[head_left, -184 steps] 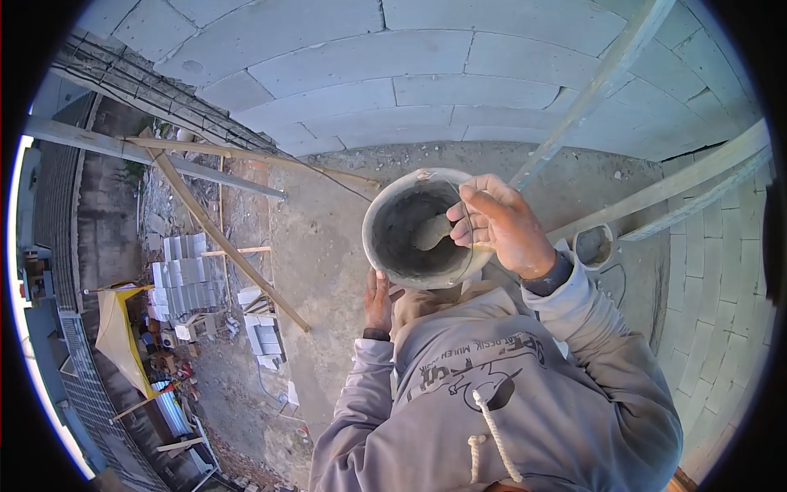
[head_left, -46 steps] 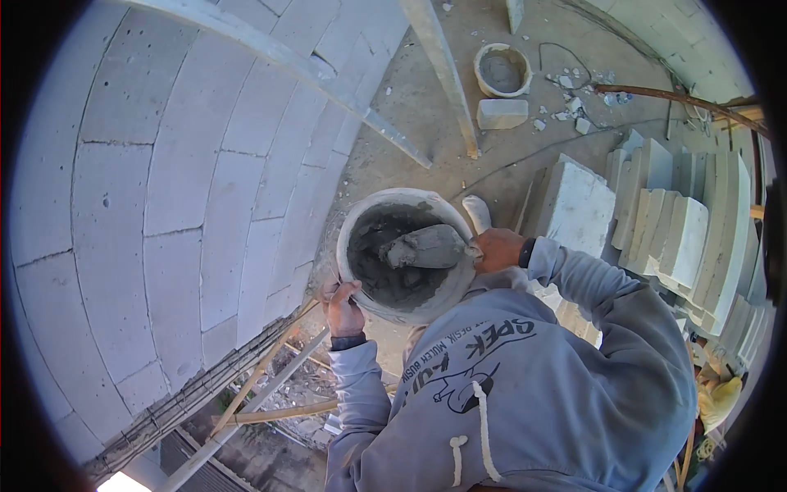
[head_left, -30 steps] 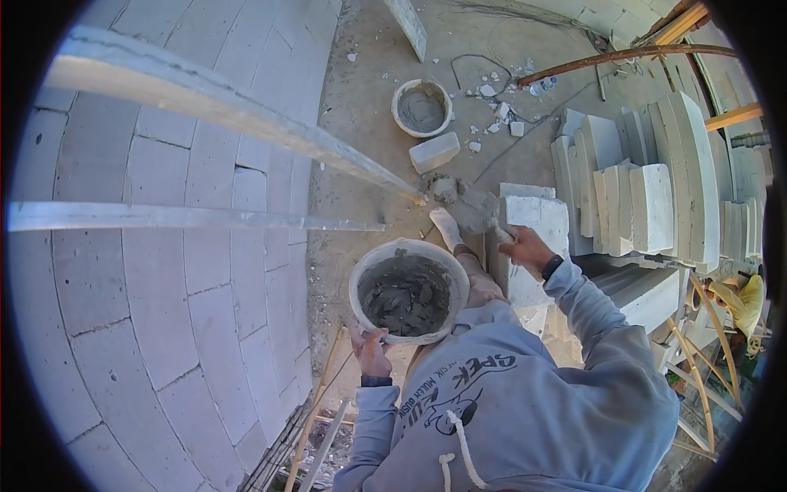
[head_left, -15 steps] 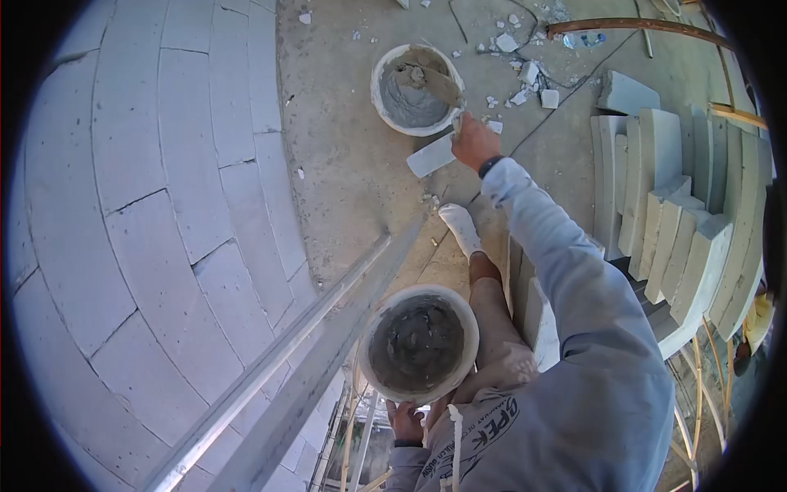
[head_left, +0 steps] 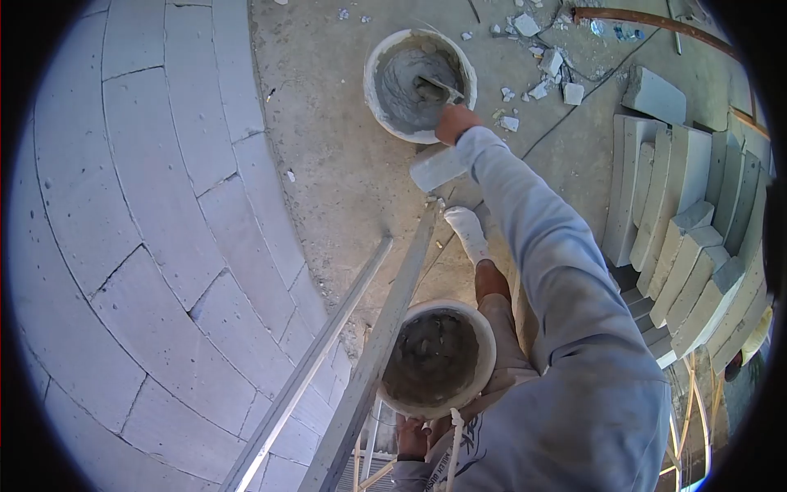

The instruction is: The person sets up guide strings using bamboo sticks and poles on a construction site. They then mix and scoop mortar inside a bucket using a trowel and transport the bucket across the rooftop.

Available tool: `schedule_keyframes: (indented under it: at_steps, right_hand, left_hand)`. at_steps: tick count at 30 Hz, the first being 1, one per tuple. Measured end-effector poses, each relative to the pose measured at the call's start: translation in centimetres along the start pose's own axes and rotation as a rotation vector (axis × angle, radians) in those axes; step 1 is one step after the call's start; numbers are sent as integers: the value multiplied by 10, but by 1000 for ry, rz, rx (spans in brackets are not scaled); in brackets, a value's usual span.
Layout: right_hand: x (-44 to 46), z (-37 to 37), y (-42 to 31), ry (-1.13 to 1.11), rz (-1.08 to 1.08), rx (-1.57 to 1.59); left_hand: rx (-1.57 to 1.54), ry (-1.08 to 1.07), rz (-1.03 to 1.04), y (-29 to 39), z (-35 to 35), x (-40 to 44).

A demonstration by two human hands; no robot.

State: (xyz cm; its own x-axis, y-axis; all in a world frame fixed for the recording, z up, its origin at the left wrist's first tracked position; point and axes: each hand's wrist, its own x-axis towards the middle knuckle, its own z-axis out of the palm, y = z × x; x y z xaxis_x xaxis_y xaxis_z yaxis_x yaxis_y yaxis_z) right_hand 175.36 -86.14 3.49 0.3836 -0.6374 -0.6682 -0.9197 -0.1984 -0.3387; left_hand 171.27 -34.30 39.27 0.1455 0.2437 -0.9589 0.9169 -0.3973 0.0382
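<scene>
My right hand (head_left: 457,123) is closed round the handle of a trowel (head_left: 443,88), whose blade is dipped into grey mortar in the far bucket (head_left: 376,107) on the floor. My left hand (head_left: 411,437) holds the lower rim of the near bucket (head_left: 487,361) against my body; its fingers are partly hidden beneath it. Mortar (head_left: 433,353) fills part of that near bucket. Just below the far bucket lies a pale block (head_left: 436,167), close to my forearm.
A block wall (head_left: 156,221) curves along the left. Two long props (head_left: 316,353) slant beside the near bucket. Stacked blocks (head_left: 684,238) stand at the right. Rubble (head_left: 551,61) and a cable (head_left: 607,78) lie at the top. My foot (head_left: 467,233) is between the buckets.
The trowel has gone from the near bucket out to the far one, and its blade is now down in the mortar there. My left hand still holds the near bucket. The view has turned.
</scene>
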Motion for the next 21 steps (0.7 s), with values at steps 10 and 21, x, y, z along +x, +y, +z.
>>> schedule_keyframes:
  at_steps: [10,21]
  right_hand:
    - [-89,15,58,52,-58,-57]
    - [-147,-12,68,221,-22,266]
  left_hand:
    - [-253,-120,-18,-34,-13,8]
    - [-390,-300,-66,-76,-40,10]
